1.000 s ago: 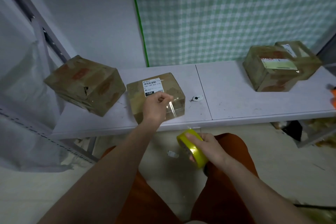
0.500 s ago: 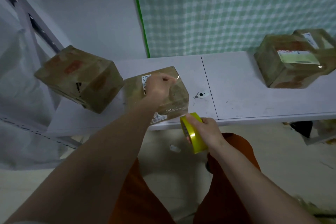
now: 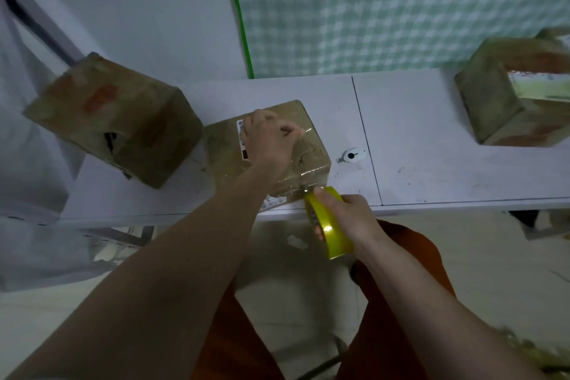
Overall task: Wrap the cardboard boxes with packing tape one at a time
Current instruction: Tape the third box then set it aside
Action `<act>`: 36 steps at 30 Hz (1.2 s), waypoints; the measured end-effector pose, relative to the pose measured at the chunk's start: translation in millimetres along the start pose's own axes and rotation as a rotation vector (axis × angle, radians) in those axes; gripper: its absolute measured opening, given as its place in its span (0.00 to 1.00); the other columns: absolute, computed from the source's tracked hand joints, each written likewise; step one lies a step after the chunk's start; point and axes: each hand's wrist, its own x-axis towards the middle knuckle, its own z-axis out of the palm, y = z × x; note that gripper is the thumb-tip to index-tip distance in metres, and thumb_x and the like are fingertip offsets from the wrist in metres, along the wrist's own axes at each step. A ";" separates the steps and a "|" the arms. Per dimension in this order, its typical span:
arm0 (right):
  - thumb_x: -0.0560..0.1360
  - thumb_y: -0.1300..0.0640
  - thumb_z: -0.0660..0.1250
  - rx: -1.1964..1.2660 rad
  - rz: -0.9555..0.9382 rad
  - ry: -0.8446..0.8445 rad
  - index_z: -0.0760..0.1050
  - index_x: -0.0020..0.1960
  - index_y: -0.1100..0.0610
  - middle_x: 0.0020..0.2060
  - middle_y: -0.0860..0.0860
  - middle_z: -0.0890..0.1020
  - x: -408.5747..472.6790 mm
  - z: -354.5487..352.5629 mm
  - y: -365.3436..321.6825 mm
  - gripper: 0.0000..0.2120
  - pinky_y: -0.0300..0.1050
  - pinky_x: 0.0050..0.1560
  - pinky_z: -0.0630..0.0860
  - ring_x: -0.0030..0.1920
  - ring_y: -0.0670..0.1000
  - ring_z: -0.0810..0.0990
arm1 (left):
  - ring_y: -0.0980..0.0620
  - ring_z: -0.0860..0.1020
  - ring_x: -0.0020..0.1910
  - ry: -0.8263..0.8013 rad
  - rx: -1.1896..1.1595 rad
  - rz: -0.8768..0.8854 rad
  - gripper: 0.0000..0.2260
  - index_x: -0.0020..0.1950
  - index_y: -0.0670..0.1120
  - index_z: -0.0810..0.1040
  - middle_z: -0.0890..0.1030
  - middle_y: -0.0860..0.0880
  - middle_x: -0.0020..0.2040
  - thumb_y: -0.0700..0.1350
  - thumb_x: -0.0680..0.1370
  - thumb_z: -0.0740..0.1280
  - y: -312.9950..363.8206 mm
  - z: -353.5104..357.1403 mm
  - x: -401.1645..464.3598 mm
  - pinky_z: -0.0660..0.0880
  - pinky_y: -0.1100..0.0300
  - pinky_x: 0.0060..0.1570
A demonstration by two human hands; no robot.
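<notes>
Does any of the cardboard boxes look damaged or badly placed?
Yes. The left box has a dark tear on its front face and overhangs the table's left end, tilted. The others show no clear damage.

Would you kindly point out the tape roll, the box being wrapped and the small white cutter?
tape roll (image 3: 331,227), head view, yellow outer band.
box being wrapped (image 3: 310,154), head view, right top.
small white cutter (image 3: 351,155), head view, round body.

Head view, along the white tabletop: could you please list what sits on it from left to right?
Cardboard box at the left edge → labelled box under the left hand → small white cutter → box at the right edge.
</notes>
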 end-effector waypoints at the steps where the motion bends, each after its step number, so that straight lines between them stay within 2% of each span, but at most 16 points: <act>1: 0.75 0.45 0.68 -0.006 0.000 -0.003 0.76 0.50 0.66 0.35 0.61 0.80 2.6 -0.3 0.3 0.21 0.38 0.24 0.74 0.23 0.51 0.78 | 0.50 0.66 0.65 0.023 -0.013 -0.004 0.12 0.52 0.54 0.83 0.71 0.52 0.65 0.54 0.71 0.75 -1.2 1.0 -0.6 0.60 0.56 0.67; 3: 0.75 0.46 0.68 -0.015 0.002 -0.004 0.76 0.49 0.65 0.36 0.62 0.80 4.8 -0.8 0.8 0.21 0.38 0.24 0.74 0.24 0.50 0.78 | 0.49 0.62 0.70 0.048 -0.086 -0.065 0.35 0.70 0.49 0.70 0.62 0.49 0.72 0.54 0.67 0.78 -3.5 -2.0 2.9 0.61 0.57 0.69; 4: 0.75 0.45 0.68 -0.019 0.004 -0.005 0.76 0.49 0.65 0.37 0.62 0.81 5.0 -1.0 0.5 0.21 0.38 0.24 0.74 0.24 0.51 0.79 | 0.48 0.60 0.71 0.043 -0.119 -0.096 0.42 0.74 0.48 0.62 0.59 0.47 0.73 0.54 0.65 0.79 -4.1 -5.4 5.8 0.62 0.55 0.70; 5: 0.75 0.45 0.68 -0.024 0.005 -0.007 0.76 0.49 0.64 0.37 0.61 0.81 5.5 -1.2 0.6 0.20 0.39 0.25 0.74 0.25 0.51 0.79 | 0.47 0.59 0.72 0.030 -0.126 -0.109 0.45 0.76 0.48 0.58 0.57 0.46 0.74 0.53 0.66 0.79 -4.8 -7.7 7.6 0.62 0.54 0.71; 8: 0.75 0.44 0.67 -0.028 0.022 -0.012 0.76 0.49 0.63 0.36 0.60 0.82 6.9 0.1 0.6 0.20 0.39 0.26 0.75 0.26 0.51 0.80 | 0.46 0.62 0.71 0.025 -0.086 0.000 0.34 0.76 0.45 0.59 0.60 0.45 0.74 0.48 0.75 0.72 -4.8 -15.1 -1.3 0.63 0.50 0.71; 11: 0.76 0.45 0.66 0.003 0.038 -0.036 0.75 0.52 0.67 0.34 0.62 0.80 7.8 1.3 0.8 0.23 0.40 0.25 0.74 0.23 0.52 0.78 | 0.46 0.62 0.74 -0.091 0.033 0.395 0.23 0.74 0.43 0.65 0.66 0.44 0.74 0.43 0.80 0.65 -13.2 -16.6 -30.2 0.59 0.53 0.74; 13: 0.77 0.45 0.64 0.006 0.038 -0.041 0.74 0.54 0.68 0.34 0.63 0.80 10.0 1.9 1.5 0.25 0.40 0.24 0.74 0.23 0.52 0.78 | 0.49 0.56 0.77 -0.297 0.260 0.696 0.23 0.77 0.45 0.62 0.61 0.47 0.77 0.48 0.82 0.59 -23.9 -16.0 -44.7 0.52 0.54 0.76; 15: 0.78 0.44 0.62 0.002 0.036 -0.043 0.74 0.55 0.69 0.35 0.64 0.79 11.1 2.4 0.7 0.26 0.41 0.25 0.75 0.23 0.53 0.78 | 0.53 0.49 0.78 -0.356 0.480 0.801 0.27 0.79 0.46 0.53 0.53 0.50 0.79 0.55 0.83 0.53 -31.8 -12.9 -46.0 0.45 0.56 0.76; 19: 0.79 0.45 0.61 0.018 0.025 -0.012 0.74 0.48 0.64 0.35 0.60 0.79 15.8 0.9 0.5 0.20 0.44 0.30 0.77 0.28 0.54 0.79 | 0.54 0.44 0.78 -0.322 0.587 0.666 0.32 0.80 0.47 0.46 0.46 0.51 0.80 0.61 0.82 0.51 -21.5 -7.0 -37.1 0.41 0.56 0.76; 23: 0.79 0.46 0.60 -0.304 -0.082 0.057 0.72 0.41 0.59 0.38 0.54 0.74 24.5 -4.0 -1.0 0.17 0.43 0.37 0.66 0.37 0.52 0.73 | 0.43 0.41 0.78 -0.318 0.718 0.504 0.35 0.79 0.54 0.42 0.41 0.45 0.80 0.68 0.78 0.50 -15.9 -2.0 -38.1 0.41 0.45 0.75; 25: 0.79 0.47 0.61 -0.445 -0.173 0.157 0.74 0.51 0.60 0.46 0.54 0.76 27.9 -4.8 0.6 0.15 0.45 0.45 0.68 0.48 0.55 0.76 | 0.39 0.40 0.78 -0.322 0.745 0.444 0.38 0.78 0.56 0.39 0.39 0.43 0.79 0.71 0.75 0.50 -12.6 -2.5 -37.5 0.42 0.40 0.74; 27: 0.80 0.51 0.60 -0.596 -0.509 0.376 0.70 0.64 0.62 0.58 0.56 0.75 26.5 -4.0 2.0 0.17 0.43 0.58 0.67 0.61 0.56 0.73 | 0.43 0.42 0.78 -0.327 0.664 0.394 0.46 0.79 0.51 0.38 0.42 0.44 0.80 0.73 0.72 0.57 -14.1 -8.9 -33.5 0.44 0.43 0.75; 29: 0.81 0.52 0.55 -0.753 -0.884 0.349 0.70 0.67 0.63 0.65 0.58 0.73 24.7 1.9 -2.4 0.20 0.39 0.68 0.59 0.67 0.57 0.69 | 0.47 0.44 0.79 -0.298 0.628 0.401 0.52 0.79 0.45 0.40 0.43 0.45 0.80 0.73 0.70 0.60 -22.8 -17.3 -28.1 0.46 0.49 0.76; 30: 0.82 0.48 0.50 -0.877 -0.950 0.244 0.68 0.69 0.63 0.68 0.58 0.71 26.2 6.2 -4.2 0.25 0.40 0.73 0.54 0.71 0.56 0.65 | 0.46 0.42 0.79 -0.275 0.656 0.425 0.52 0.79 0.44 0.40 0.41 0.44 0.80 0.73 0.70 0.60 -28.7 -20.3 -28.0 0.45 0.49 0.76; 33: 0.76 0.37 0.35 -1.181 -0.857 0.061 0.55 0.77 0.59 0.77 0.53 0.54 34.3 16.3 -11.7 0.38 0.43 0.76 0.40 0.77 0.49 0.48 | 0.43 0.36 0.77 -0.231 0.671 0.422 0.51 0.79 0.42 0.39 0.35 0.40 0.78 0.70 0.71 0.61 -38.1 -20.7 -30.5 0.40 0.48 0.76; 36: 0.75 0.35 0.31 -1.308 -0.850 0.060 0.45 0.78 0.58 0.78 0.52 0.46 48.5 19.3 -18.0 0.39 0.43 0.76 0.37 0.77 0.48 0.41 | 0.44 0.36 0.77 -0.281 0.719 0.414 0.49 0.78 0.39 0.37 0.36 0.41 0.78 0.67 0.74 0.58 -38.9 -17.6 -25.4 0.40 0.49 0.76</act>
